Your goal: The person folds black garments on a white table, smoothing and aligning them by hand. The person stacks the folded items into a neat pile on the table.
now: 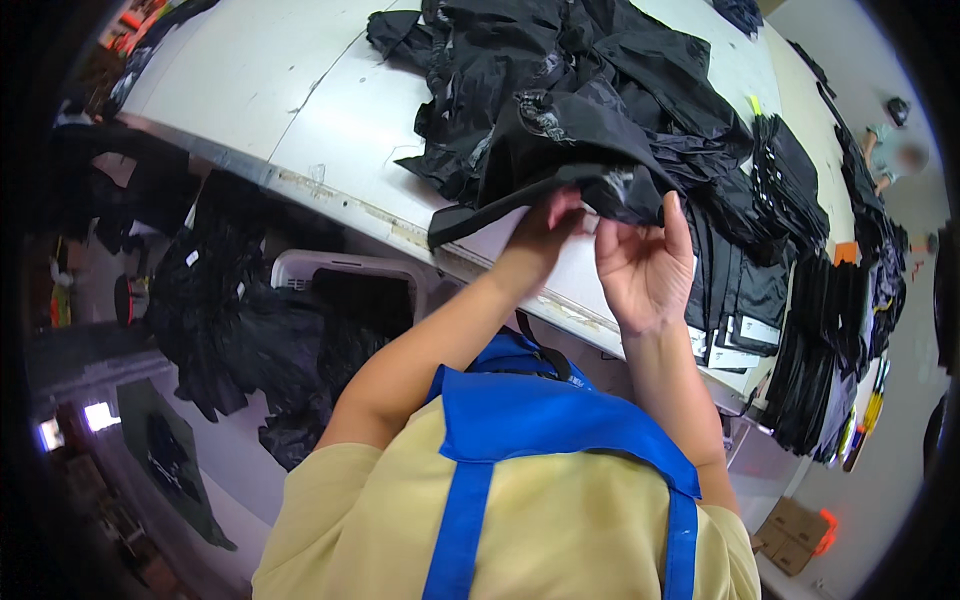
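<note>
Both my hands are at the near edge of a black garment of thin, shiny cloth, bunched up on the white table. My right hand shows its palm, with the thumb up along the cloth's edge and the fingers curled against it. My left hand reaches under the same raised edge; its fingers are smeared by motion and partly covered by cloth. A small whitish bit shows between the two hands, too blurred to name. More crumpled black garments lie heaped just behind.
Folded black garments and several with white tags are stacked to the right. Below the table edge at left stands a white plastic basket holding dark cloth, beside hanging black garments. Another person is at the far right.
</note>
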`<state>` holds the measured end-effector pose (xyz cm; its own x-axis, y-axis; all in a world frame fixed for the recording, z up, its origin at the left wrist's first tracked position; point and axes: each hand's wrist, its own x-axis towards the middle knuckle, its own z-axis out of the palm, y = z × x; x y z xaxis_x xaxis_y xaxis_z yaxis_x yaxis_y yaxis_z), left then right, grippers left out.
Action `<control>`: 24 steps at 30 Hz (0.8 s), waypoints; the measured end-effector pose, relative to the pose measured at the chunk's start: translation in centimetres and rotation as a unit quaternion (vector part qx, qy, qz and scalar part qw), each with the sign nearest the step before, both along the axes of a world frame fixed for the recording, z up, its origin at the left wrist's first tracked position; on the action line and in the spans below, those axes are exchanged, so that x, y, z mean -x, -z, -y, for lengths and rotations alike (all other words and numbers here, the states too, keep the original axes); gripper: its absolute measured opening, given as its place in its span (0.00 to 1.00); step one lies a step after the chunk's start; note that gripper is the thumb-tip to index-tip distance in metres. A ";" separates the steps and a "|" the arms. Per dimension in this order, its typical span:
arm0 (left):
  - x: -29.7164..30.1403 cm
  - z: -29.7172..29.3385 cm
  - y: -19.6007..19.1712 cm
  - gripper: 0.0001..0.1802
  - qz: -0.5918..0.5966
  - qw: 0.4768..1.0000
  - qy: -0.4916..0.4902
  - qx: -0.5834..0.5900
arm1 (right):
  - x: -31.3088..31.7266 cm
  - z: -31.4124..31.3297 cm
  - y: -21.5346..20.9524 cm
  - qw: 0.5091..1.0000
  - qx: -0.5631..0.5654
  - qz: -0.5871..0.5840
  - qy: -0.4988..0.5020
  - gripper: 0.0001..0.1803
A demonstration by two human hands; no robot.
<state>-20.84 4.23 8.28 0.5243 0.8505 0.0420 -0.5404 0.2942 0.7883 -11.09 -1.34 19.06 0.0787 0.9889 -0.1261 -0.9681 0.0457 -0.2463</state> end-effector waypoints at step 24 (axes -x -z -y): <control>8.1 8.0 1.0 0.26 -0.297 0.924 -0.017 -0.242 | -1.6 5.0 5.1 0.568 -0.197 0.785 -0.151 0.17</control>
